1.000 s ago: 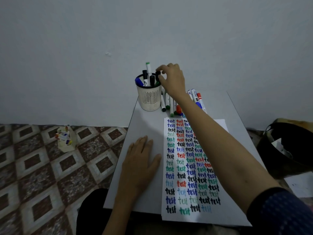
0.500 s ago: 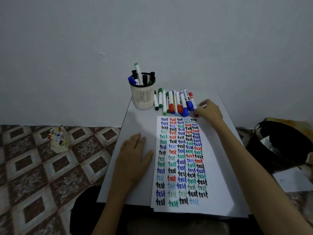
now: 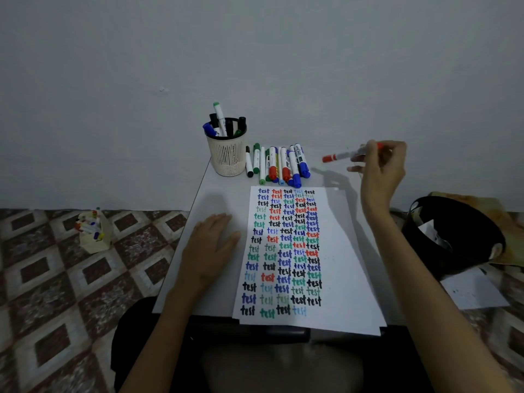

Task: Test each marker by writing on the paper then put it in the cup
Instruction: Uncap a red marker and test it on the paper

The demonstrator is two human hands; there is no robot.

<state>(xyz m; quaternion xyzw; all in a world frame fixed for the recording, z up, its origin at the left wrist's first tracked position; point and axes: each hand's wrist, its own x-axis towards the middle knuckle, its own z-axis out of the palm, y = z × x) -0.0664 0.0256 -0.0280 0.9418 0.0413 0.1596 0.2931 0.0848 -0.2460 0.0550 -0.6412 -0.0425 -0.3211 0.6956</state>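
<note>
On the bench (image 3: 226,199), a paper (image 3: 346,265) filled with coloured "test" words is being displayed. Beside its left edge, the left hand (image 3: 209,251) is being rested flat and relaxed. The right hand (image 3: 382,171) is being held raised at the far right. Markers are being kept in the cup (image 3: 226,154), with a row of markers (image 3: 278,165) lying just beside it. A red marker (image 3: 340,156) is being gripped in the right hand's fingers, clear of the paper.
</note>
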